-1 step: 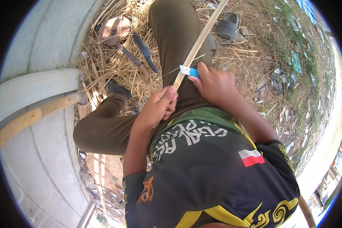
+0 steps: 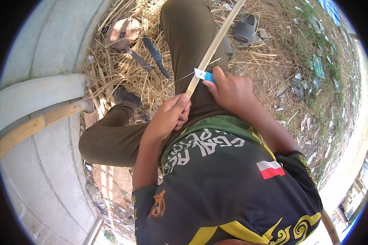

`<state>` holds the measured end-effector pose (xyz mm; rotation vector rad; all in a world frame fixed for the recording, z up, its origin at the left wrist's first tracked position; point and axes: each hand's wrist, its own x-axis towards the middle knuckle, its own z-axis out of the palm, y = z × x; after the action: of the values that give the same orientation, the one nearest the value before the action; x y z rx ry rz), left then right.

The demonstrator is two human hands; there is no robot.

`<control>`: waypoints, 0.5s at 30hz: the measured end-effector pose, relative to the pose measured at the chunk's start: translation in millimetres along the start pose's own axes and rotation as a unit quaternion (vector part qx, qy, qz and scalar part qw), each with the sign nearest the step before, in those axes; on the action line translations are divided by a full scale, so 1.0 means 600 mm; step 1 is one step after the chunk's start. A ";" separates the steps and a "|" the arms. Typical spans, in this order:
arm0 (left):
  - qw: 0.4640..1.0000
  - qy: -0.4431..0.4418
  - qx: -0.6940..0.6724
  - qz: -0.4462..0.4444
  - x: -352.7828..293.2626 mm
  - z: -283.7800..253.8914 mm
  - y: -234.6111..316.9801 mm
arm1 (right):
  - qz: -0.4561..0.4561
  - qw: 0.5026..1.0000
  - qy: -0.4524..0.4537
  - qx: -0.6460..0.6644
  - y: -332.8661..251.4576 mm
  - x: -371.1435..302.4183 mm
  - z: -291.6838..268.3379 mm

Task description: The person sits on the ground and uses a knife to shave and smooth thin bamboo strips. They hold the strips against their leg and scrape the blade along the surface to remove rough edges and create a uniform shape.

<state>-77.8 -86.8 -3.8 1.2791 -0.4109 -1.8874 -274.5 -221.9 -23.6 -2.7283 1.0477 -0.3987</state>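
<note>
A long, pale bamboo strip (image 2: 217, 41) slants across my raised thigh toward my lap. My left hand (image 2: 176, 113) is closed around its near end, the thumb lying along the top. With my right hand (image 2: 235, 93) I grip a blue utility knife (image 2: 208, 77), thumb and fingers wrapped around its body. The knife's short, bright blade lies across the strip, touching it a little beyond my left fingertips. A thin curled shaving stands out beside the blade. The lower part of the knife is hidden in my right hand.
Straw-like shavings cover the ground at the left. On them lie a round wooden block (image 2: 124, 32), a wooden-handled knife (image 2: 142, 63) and a dark blade-like tool (image 2: 156, 56). A grey sandal (image 2: 245, 29) sits past my knee. A pale wall (image 2: 41, 45) and bamboo pole (image 2: 49, 117) stand left.
The utility knife has shifted very slightly along the strip, away from my left hand. Otherwise both hands and the strip look the same.
</note>
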 end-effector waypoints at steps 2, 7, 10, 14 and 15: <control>1.000 0.002 -0.003 -0.007 -0.011 -0.001 -0.004 | 0.004 1.000 0.007 0.000 -0.003 -0.002 0.000; 1.000 0.010 -0.003 0.000 -0.030 -0.001 -0.014 | -0.002 1.000 0.018 -0.010 -0.006 -0.006 -0.001; 1.000 0.017 -0.003 -0.010 -0.034 -0.002 -0.014 | 0.008 1.000 0.023 0.001 -0.005 -0.004 0.001; 0.998 0.043 0.032 -0.021 -0.055 0.001 -0.015 | 0.031 0.999 0.023 0.013 -0.005 -0.006 0.002; 0.997 0.055 0.040 -0.023 -0.063 0.003 -0.017 | 0.037 0.999 0.022 0.011 -0.008 -0.010 0.001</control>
<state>-77.2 -52.0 13.9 1.4500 -0.4051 -1.8442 -275.6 -214.7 -24.0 -2.6638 1.1436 -0.4565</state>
